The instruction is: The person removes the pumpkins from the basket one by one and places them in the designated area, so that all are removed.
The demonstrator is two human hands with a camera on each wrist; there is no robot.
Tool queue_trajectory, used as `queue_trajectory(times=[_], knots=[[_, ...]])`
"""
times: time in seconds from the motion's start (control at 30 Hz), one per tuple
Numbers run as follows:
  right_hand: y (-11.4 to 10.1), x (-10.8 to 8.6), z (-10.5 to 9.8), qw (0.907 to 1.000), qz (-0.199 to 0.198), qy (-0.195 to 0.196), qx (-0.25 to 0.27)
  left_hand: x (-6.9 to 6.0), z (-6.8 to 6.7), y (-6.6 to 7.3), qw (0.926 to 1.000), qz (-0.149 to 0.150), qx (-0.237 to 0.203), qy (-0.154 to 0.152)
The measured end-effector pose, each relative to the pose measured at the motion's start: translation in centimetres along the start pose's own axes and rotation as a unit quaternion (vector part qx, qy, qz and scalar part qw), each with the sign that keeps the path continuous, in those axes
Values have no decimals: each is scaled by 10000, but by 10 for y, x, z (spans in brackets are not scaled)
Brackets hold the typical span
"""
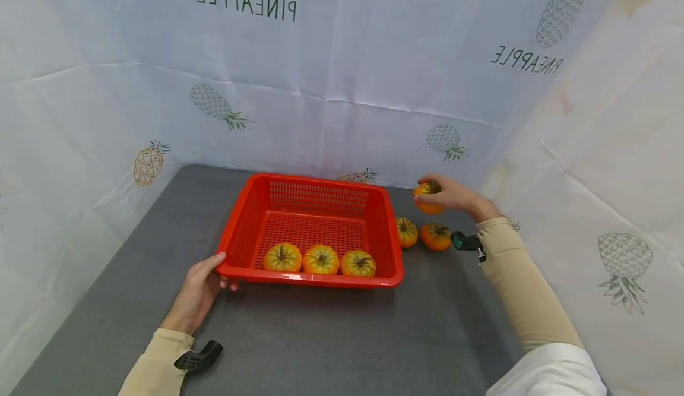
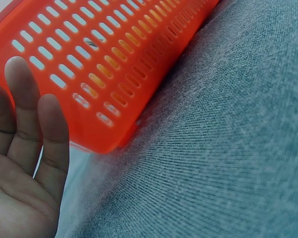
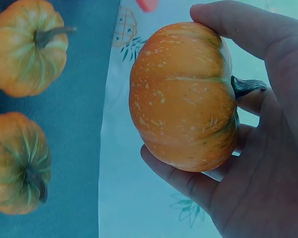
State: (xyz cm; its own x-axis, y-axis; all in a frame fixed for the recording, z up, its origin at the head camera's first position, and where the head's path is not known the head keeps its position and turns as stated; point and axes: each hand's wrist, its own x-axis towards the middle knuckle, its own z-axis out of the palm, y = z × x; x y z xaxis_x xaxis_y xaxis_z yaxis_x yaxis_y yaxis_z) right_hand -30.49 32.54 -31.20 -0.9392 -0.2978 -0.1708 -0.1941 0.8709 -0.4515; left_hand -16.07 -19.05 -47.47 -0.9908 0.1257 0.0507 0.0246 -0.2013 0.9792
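Note:
A red basket (image 1: 315,278) stands on the grey table with three small orange-green pumpkins (image 1: 320,259) in a row along its near side. My left hand (image 1: 196,294) holds the basket's near left corner, thumb on the rim; in the left wrist view the fingers of the left hand (image 2: 27,148) lie against the slotted red wall (image 2: 79,119). At the basket's right, my right hand (image 1: 451,194) grips a pumpkin (image 1: 427,198) between thumb and fingers; the right wrist view shows this pumpkin (image 3: 184,99) with its stem toward the palm of the right hand (image 3: 268,129).
Two more pumpkins rest on the table (image 1: 320,342) right of the basket: one (image 1: 407,233) beside its wall, the other (image 1: 436,237) below my right hand. A white cloth (image 1: 331,57) printed with pineapples hangs behind the table and along both sides.

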Motion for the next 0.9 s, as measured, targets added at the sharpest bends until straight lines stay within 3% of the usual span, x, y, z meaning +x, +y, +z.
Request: queue_trajectory(times=[0.27, 0.53, 0.9], knots=[[14, -6, -4, 9998, 173, 40, -37, 0, 0, 1, 9999, -68, 65, 66], [25, -10, -8, 9995, 296, 64, -80, 0, -1, 0, 9999, 21, 12, -113], [48, -15, -7, 9987, 478, 135, -87, -1, 1, 1, 10000, -16, 61, -1]])
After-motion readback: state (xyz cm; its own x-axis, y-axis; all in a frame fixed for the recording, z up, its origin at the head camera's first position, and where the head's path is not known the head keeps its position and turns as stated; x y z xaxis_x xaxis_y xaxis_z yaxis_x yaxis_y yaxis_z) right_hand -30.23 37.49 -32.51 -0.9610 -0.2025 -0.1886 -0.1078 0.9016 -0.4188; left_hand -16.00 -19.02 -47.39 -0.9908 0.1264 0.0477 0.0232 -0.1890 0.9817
